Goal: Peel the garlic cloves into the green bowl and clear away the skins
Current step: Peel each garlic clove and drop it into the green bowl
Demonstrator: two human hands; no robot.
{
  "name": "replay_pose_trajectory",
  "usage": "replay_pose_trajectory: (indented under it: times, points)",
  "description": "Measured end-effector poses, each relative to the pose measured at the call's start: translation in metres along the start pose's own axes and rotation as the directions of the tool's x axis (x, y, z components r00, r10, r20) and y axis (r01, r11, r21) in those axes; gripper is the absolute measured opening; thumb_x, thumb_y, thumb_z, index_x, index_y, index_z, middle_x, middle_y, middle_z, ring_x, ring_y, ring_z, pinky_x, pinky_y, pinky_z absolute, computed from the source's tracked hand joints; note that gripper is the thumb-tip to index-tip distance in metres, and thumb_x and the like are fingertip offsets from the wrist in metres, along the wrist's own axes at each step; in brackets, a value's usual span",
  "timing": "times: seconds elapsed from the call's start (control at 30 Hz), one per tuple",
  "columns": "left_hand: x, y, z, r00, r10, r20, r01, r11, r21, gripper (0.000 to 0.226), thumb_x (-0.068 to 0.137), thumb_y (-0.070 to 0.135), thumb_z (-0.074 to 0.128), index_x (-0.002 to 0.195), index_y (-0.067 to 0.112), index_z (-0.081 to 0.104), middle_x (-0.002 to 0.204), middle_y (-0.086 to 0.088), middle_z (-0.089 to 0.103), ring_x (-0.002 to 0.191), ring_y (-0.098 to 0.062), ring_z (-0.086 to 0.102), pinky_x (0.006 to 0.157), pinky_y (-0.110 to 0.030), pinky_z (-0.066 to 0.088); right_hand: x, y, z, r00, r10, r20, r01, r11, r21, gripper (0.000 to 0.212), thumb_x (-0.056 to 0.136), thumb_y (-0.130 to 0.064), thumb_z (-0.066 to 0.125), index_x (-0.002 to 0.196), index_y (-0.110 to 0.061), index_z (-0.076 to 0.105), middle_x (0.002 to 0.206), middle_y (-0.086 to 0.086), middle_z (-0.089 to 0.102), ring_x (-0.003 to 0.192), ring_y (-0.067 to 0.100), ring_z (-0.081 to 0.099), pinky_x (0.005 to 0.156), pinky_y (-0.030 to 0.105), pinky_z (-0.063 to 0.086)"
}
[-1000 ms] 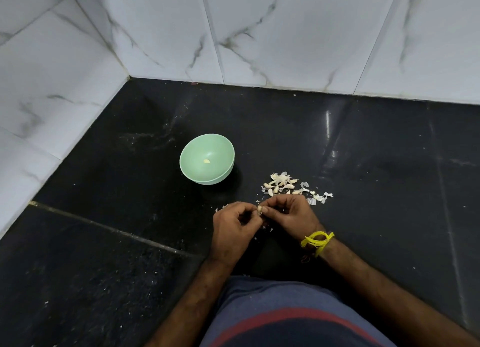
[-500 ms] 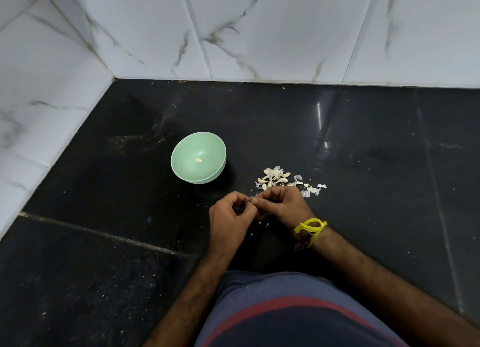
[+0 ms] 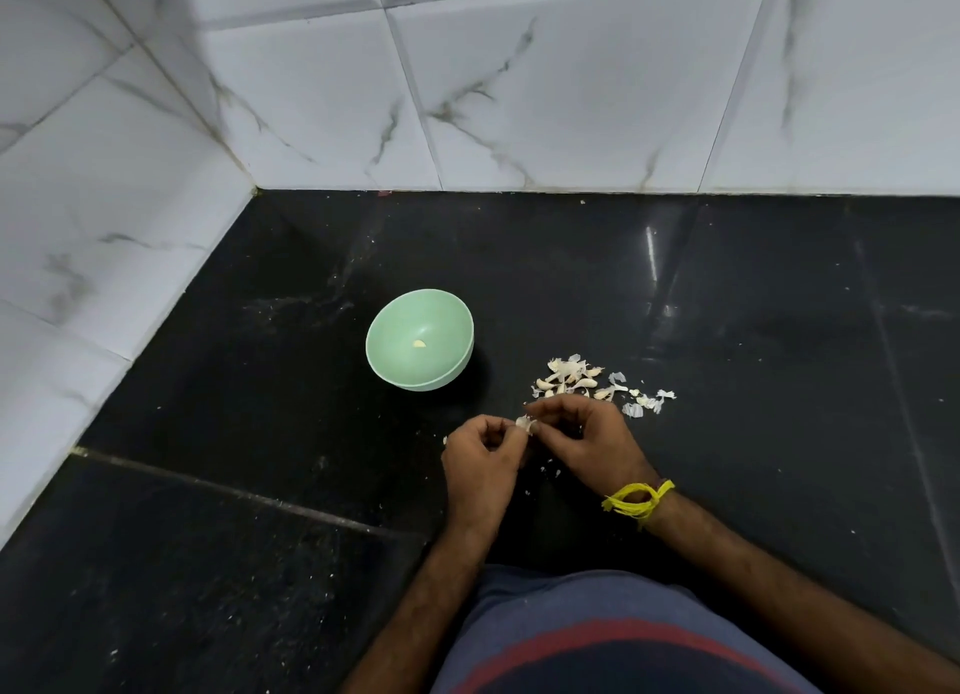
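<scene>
A black stone counter [image 3: 234, 563] runs back to white marble-veined wall tiles [image 3: 545, 96], and on it, toward the back left corner, the green bowl [image 3: 447, 376] stands upright with one peeled clove [image 3: 419, 344] lying at its bottom, long axis roughly left to right. To the bowl's right a heap of garlic cloves and skins [image 3: 571, 378] trails rightward into loose flakes. Nearer the front edge, the left hand [image 3: 480, 465] and right hand [image 3: 584, 441], a yellow thread [image 3: 636, 501] on its wrist, together pinch a garlic clove [image 3: 525, 424] between curled fingertips; its direction cannot be told.
</scene>
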State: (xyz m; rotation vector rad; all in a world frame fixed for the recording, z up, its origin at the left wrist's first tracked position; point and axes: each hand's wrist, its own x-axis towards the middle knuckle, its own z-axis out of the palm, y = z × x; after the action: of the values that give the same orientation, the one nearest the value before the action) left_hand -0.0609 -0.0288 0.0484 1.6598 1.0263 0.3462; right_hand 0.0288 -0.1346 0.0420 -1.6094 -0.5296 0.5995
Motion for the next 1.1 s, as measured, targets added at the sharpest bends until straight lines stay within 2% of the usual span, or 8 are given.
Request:
replay_pose_trajectory:
  times: [0.17, 0.3, 0.43, 0.57, 0.67, 0.83, 1.0, 1.1]
  points:
    - [-0.002, 0.002, 0.002, 0.968, -0.240, 0.067, 0.249, 0.918, -0.310, 0.011, 0.088, 0.001, 0.066, 0.082, -0.007, 0.070, 0.064, -0.010, 0.068, 0.052, -0.011, 0.057, 0.050, -0.019, 0.047, -0.004, 0.002, 0.002, 0.999, -0.039, -0.004, 0.039, 0.998, 0.045, 0.014, 0.083, 0.004, 0.070, 0.092, -0.006, 0.073, 0.082, -0.001, 0.075, 0.077, 0.009, 0.072, 0.068, 0.016, 0.054]
    - [-0.001, 0.001, 0.003, 0.939, -0.314, 0.143, 0.345, 0.865, -0.364, 0.016, 0.088, 0.001, 0.062, 0.075, 0.002, 0.069, 0.062, -0.006, 0.066, 0.050, -0.011, 0.056, 0.054, -0.023, 0.045, -0.002, 0.004, 0.002, 0.999, -0.052, -0.011, 0.052, 0.996, 0.074, 0.012, 0.083, 0.004, 0.070, 0.091, -0.004, 0.073, 0.085, 0.005, 0.075, 0.081, 0.013, 0.071, 0.072, 0.020, 0.055]
    - [-0.001, -0.003, 0.003, 0.942, -0.311, 0.128, 0.335, 0.885, -0.323, 0.016, 0.088, 0.000, 0.060, 0.075, 0.000, 0.069, 0.061, -0.006, 0.066, 0.050, -0.012, 0.056, 0.053, -0.022, 0.047, 0.001, 0.007, 0.001, 0.997, 0.053, -0.054, -0.041, 0.979, 0.202, 0.010, 0.083, 0.003, 0.070, 0.092, -0.002, 0.072, 0.085, 0.011, 0.074, 0.078, 0.015, 0.070, 0.072, 0.024, 0.056]
    - [-0.001, -0.009, -0.001, 0.976, -0.211, 0.054, 0.217, 0.952, -0.217, 0.017, 0.089, 0.003, 0.062, 0.077, -0.007, 0.069, 0.063, -0.009, 0.067, 0.053, -0.014, 0.058, 0.050, -0.020, 0.048, 0.001, 0.007, 0.004, 0.984, 0.153, -0.087, -0.122, 0.951, 0.285, 0.013, 0.082, 0.002, 0.071, 0.095, -0.001, 0.072, 0.085, 0.017, 0.074, 0.075, 0.019, 0.070, 0.072, 0.028, 0.058]
    - [0.008, -0.024, -0.009, 0.997, -0.041, -0.061, 0.042, 0.999, 0.019, 0.017, 0.085, 0.021, 0.069, 0.075, 0.009, 0.073, 0.067, -0.001, 0.073, 0.060, -0.015, 0.067, 0.063, -0.029, 0.057, 0.003, 0.008, 0.005, 0.977, 0.195, -0.085, -0.164, 0.944, 0.285, 0.011, 0.082, 0.000, 0.072, 0.092, -0.001, 0.072, 0.083, 0.018, 0.073, 0.074, 0.023, 0.069, 0.073, 0.034, 0.059]
    - [0.020, -0.045, -0.027, 0.973, 0.182, -0.139, -0.129, 0.937, 0.324, 0.012, 0.091, 0.023, 0.067, 0.082, 0.015, 0.070, 0.073, 0.005, 0.070, 0.070, -0.015, 0.065, 0.070, -0.031, 0.052, 0.008, 0.006, 0.005, 0.975, 0.204, -0.084, -0.188, 0.967, 0.172, 0.008, 0.081, -0.004, 0.074, 0.086, -0.010, 0.074, 0.082, 0.013, 0.074, 0.073, 0.021, 0.067, 0.073, 0.038, 0.059]
    - [0.033, -0.060, -0.037, 0.931, 0.324, -0.168, -0.228, 0.875, 0.427, 0.024, 0.096, 0.024, 0.063, 0.075, 0.013, 0.065, 0.071, 0.005, 0.056, 0.067, -0.013, 0.052, 0.067, -0.032, 0.044, 0.017, 0.000, 0.005, 0.984, 0.159, -0.079, -0.156, 0.987, 0.041, 0.009, 0.081, -0.005, 0.075, 0.087, -0.012, 0.074, 0.081, 0.007, 0.073, 0.074, 0.014, 0.068, 0.073, 0.030, 0.058]
    - [0.037, -0.069, -0.038, 0.901, 0.374, -0.219, -0.274, 0.884, 0.380, 0.022, 0.092, 0.021, 0.071, 0.072, 0.013, 0.067, 0.069, 0.009, 0.052, 0.062, -0.009, 0.049, 0.063, -0.028, 0.045, 0.032, -0.005, 0.014, 0.996, 0.064, -0.060, -0.071, 0.989, -0.127, 0.008, 0.081, -0.010, 0.076, 0.087, -0.014, 0.075, 0.082, 0.001, 0.074, 0.077, 0.011, 0.070, 0.075, 0.025, 0.056]
